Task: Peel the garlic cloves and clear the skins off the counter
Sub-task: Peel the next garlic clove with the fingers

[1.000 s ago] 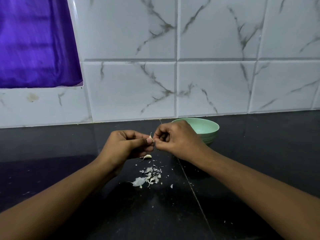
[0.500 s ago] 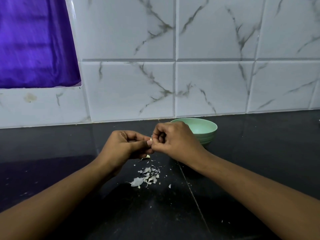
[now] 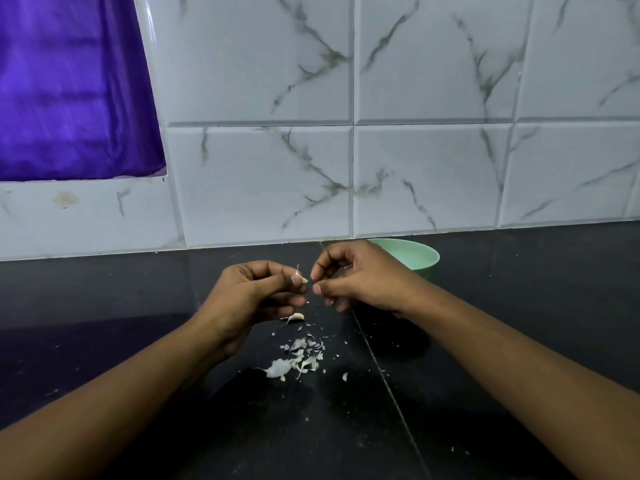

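Left hand (image 3: pixel 263 292) pinches a garlic clove (image 3: pixel 302 276) between thumb and fingertips, tip up, likely to present the skin for stripping. Right hand (image 3: pixel 360 278), just beside the clove, has its fingers curled, thumb and forefinger nearly meeting; whether they grasp a shred, cannot tell. Below the clove, loose skins (image 3: pixel 298 358) litter the dark surface (image 3: pixel 138 289), with another pale piece (image 3: pixel 294 317) nearer. Green bowl (image 3: pixel 427 263) waits beyond the clove, rightward, presumably for peeled cloves.

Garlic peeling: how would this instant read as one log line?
left hand pinches garlic clove | right hand beside it, fingers curled | skins on counter | green bowl behind
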`<action>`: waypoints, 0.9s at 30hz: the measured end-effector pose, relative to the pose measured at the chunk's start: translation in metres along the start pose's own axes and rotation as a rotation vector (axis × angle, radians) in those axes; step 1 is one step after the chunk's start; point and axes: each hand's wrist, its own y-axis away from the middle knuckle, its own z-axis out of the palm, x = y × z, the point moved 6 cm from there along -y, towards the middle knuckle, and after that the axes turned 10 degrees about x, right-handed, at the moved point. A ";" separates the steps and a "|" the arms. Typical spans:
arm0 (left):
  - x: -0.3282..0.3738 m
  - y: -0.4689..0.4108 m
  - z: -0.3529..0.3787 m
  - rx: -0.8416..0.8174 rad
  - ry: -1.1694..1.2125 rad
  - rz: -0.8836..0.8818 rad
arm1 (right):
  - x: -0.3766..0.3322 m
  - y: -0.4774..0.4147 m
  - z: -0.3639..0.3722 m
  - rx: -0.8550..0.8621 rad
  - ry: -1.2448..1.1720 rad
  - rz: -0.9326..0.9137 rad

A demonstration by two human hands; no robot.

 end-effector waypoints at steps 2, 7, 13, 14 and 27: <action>-0.001 0.000 0.000 -0.003 0.004 0.000 | -0.001 0.000 0.003 0.014 -0.027 -0.013; 0.000 0.001 0.000 0.003 -0.002 0.024 | -0.007 0.002 0.001 0.127 0.075 -0.123; 0.006 0.003 0.000 -0.001 -0.030 0.127 | -0.028 0.014 -0.002 0.276 0.444 -0.365; 0.007 0.004 0.000 0.005 -0.041 0.153 | -0.030 0.016 0.000 0.284 0.506 -0.391; 0.014 0.005 -0.002 0.054 -0.089 0.326 | -0.028 0.016 0.007 0.280 0.440 -0.380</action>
